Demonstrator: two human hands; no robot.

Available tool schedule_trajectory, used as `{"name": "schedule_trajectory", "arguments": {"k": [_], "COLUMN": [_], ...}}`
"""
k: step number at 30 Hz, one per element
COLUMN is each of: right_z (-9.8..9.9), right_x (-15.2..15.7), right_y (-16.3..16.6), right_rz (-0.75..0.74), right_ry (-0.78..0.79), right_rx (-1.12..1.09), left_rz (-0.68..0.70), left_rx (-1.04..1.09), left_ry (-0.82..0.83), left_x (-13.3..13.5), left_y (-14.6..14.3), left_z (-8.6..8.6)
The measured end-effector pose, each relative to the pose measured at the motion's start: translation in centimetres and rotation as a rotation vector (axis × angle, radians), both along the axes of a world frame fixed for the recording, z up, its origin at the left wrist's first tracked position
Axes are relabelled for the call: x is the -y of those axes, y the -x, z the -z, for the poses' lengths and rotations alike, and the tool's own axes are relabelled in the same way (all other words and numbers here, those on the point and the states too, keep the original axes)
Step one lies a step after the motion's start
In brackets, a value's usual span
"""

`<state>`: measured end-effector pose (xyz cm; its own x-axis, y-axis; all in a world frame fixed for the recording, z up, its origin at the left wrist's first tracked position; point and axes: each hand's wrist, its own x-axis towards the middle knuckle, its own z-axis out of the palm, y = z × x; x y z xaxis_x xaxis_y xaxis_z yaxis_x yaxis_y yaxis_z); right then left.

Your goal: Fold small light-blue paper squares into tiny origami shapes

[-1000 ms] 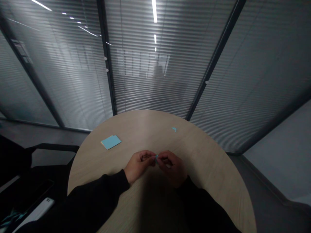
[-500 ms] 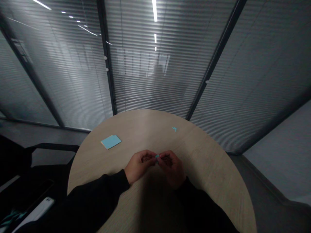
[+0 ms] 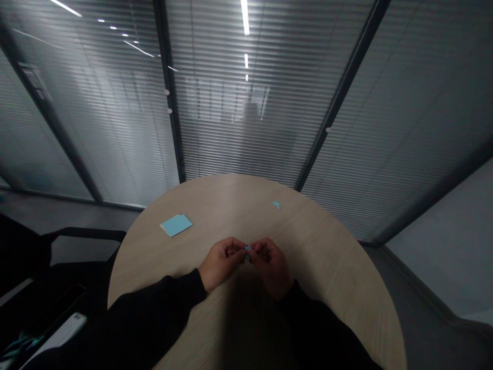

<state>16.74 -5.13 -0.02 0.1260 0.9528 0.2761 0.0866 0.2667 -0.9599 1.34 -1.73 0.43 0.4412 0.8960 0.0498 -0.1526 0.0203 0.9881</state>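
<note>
A small piece of light-blue paper (image 3: 247, 248) is pinched between the fingertips of both hands, above the near middle of the table. My left hand (image 3: 222, 261) grips it from the left, thumb and forefinger closed. From the other side my right hand (image 3: 271, 266) pinches it the same way. Fingers cover most of the piece, so its full shape is hidden; a bit of blue shows below the thumbs. Farther back on the right lies a small blue folded paper shape (image 3: 276, 204). To the left rests a stack of light-blue paper sheets (image 3: 177, 225).
The round wooden table (image 3: 231, 198) stands close to a glass wall with blinds (image 3: 239, 139). At the left is a black chair (image 3: 84, 234). A white phone-like object (image 3: 63, 331) lies at the lower left, beside my sleeve.
The fingertips have shifted slightly around the piece, and more blue now shows below the thumbs. The paper stack and the folded shape stay in place.
</note>
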Motion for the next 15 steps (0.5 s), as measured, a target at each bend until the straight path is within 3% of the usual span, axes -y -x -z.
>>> {"name": "schedule_trajectory", "arguments": {"k": [9,15], "right_z": [0.1,-0.5], "right_x": [0.1,0.5], "right_y": [-0.3,-0.2], "right_rz": [0.056,0.048], "right_ry": [-0.007,-0.071], "right_rx": [0.181,0.184], "left_rz": [-0.045,-0.083], "left_rx": [-0.045,-0.022], "left_ry": [-0.145,-0.110], "left_x": [-0.7,-0.2], "left_y": [0.3,0.4], "left_z": [1.4,0.3]}}
